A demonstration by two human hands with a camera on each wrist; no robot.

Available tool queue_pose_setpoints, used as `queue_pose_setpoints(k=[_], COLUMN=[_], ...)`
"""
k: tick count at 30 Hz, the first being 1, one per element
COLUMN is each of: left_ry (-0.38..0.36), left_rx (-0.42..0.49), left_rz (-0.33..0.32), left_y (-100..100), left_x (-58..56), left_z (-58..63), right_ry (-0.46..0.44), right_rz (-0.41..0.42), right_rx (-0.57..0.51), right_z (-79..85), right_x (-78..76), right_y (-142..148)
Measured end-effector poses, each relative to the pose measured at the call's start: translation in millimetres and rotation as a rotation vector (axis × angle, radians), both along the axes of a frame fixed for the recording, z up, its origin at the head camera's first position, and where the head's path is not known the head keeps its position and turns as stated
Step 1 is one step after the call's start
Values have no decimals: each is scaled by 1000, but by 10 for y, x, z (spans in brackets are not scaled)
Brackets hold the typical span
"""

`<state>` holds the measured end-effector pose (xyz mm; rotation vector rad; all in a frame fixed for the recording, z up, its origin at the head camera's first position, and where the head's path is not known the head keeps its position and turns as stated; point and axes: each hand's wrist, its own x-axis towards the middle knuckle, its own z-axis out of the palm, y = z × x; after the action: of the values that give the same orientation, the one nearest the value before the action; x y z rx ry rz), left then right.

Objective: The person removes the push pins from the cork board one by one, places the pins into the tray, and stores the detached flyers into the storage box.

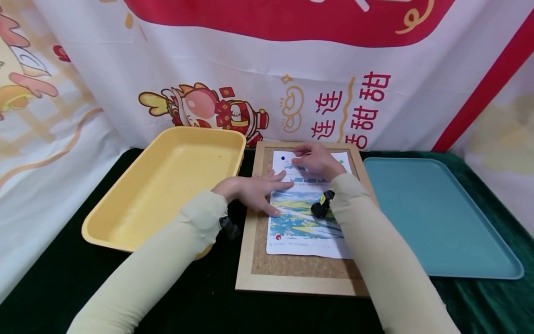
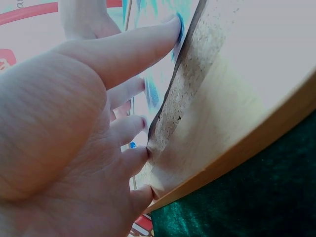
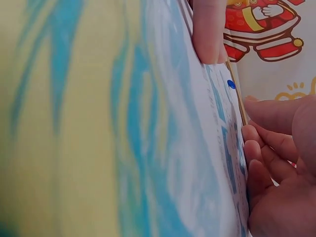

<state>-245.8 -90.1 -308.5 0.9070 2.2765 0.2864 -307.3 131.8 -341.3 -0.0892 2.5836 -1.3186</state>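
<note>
A printed sheet of paper (image 1: 300, 248) with a blue, yellow and white landscape lies on a wood-framed corkboard (image 1: 304, 268). A blue pushpin (image 1: 283, 158) sits near its upper left corner, a green pushpin (image 1: 341, 162) near the upper right, a red pushpin (image 1: 278, 237) at the lower left. My left hand (image 1: 256, 191) rests spread over the sheet's left edge, thumb on the landscape. Over the top of the sheet is my right hand (image 1: 315, 160), fingers loosely bent with fingertips at the paper. Its thumb (image 3: 271, 114) stands apart from the fingers, nothing visible between them.
A deep yellow bin (image 1: 167, 185) stands left of the board, close to my left forearm. On the right lies a flat blue-green tray (image 1: 442, 218). Dark green cloth (image 1: 200, 297) covers the table, and a printed white curtain (image 1: 258, 60) hangs behind.
</note>
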Motion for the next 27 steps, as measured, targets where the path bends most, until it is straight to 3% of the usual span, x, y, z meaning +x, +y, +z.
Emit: queue_pose_setpoints(k=[7,15,27], left_ry=[10,-4,6], left_rx=[-5,28,39], left_rz=[7,16,-1], left_y=[-42,-68,-3], left_x=[3,63,46], left_z=[50,-1,-19], right_ry=[13,-36,20], right_rz=[3,-75,-131], right_rx=[-46,-32,6], right_z=[22,-16,-49], right_x=[-53,-76,-93], right_y=[-162,-285,-269])
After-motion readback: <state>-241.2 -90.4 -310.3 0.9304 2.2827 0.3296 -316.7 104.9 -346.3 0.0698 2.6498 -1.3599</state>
